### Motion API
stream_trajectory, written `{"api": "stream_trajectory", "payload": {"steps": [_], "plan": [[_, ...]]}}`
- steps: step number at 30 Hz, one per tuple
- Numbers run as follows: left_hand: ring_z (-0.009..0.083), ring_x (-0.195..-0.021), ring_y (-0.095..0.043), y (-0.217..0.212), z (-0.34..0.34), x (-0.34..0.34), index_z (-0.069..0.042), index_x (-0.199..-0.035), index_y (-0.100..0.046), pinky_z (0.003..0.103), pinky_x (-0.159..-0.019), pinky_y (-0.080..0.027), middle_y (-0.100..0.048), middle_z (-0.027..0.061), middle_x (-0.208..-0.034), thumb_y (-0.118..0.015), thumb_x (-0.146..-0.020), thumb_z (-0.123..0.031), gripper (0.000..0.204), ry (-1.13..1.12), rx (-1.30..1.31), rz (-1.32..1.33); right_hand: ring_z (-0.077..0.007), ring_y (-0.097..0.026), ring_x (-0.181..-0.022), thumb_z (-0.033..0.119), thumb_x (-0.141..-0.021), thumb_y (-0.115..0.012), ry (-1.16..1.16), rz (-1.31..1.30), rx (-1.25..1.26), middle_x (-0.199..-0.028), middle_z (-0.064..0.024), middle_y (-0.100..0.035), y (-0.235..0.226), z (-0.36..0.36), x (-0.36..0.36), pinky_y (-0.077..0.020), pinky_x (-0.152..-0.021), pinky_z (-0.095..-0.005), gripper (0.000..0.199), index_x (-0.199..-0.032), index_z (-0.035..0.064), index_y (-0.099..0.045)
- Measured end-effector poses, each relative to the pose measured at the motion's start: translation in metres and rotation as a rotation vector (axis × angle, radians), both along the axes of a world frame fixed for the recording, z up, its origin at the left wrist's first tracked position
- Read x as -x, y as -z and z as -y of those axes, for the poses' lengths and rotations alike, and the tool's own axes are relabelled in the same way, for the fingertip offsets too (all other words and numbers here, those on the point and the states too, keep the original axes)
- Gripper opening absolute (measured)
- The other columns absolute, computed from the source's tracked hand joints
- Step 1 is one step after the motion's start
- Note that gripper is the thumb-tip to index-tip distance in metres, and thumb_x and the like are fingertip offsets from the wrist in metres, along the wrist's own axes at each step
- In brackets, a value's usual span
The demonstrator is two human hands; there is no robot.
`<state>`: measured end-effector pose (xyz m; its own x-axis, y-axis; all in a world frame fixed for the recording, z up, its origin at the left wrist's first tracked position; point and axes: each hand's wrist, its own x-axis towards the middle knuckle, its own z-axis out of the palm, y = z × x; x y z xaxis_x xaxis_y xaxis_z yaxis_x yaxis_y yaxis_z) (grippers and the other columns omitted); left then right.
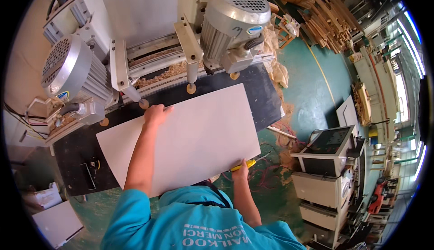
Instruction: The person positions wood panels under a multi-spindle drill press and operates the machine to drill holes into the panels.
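Note:
A large white rectangular panel (203, 128) lies slanted on the black machine table (264, 98), its near edge reaching my body. My left hand (156, 115) is closed over the panel's far edge, the thumb pointing right along the top face; some fingertips are hidden. At the near right corner of the panel, my right hand (242, 169) is wrapped round a yellow-handled tool (248, 163). A thin shaft seems to run from it toward the upper right; its exact kind is unclear.
Two silver motors (235, 19) (74, 71) stand beyond the table, above round tan pads (191, 88) and wood shavings (167, 72). A black holder (88, 176) lies on the table's left. At right are a cabinet with a dark panel (327, 141), floor hoses (262, 177) and stacked timber (327, 23).

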<state>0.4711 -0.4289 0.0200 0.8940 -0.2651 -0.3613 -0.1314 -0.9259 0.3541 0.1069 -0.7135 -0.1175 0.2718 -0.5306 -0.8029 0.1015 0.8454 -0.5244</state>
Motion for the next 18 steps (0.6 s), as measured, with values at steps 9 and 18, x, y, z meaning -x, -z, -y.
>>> {"api": "stream_trajectory", "payload": {"steps": [9,18], "plan": [[0.0399,-0.128,-0.045,0.067,-0.171,0.189,-0.007,-0.122,-0.058,0.051,-0.102,-0.039,-0.045,0.0194,-0.141,-0.078,-0.072,-0.019,0.056,-0.094,0.175,0.574,-0.0173,-0.054,-0.063,0.025,-0.095,-0.063,-0.23,-0.199,0.288,-0.082,-0.0021,-0.052,-0.014,0.03,-0.05,-0.0457,-0.054,-0.033,0.02,-0.102,0.0094,-0.053],[0.0428,-0.114,-0.048,0.084,-0.27,0.282,0.002,-0.144,-0.033,0.051,-0.099,-0.039,-0.05,0.0238,-0.122,-0.089,-0.056,-0.03,0.109,-0.431,-0.114,0.206,-0.016,-0.053,-0.059,0.03,-0.091,-0.067,-0.522,-0.458,0.473,-0.076,-0.002,-0.051,-0.039,0.056,-0.094,-0.0452,-0.051,-0.033,0.025,-0.095,0.0074,-0.056]]}}
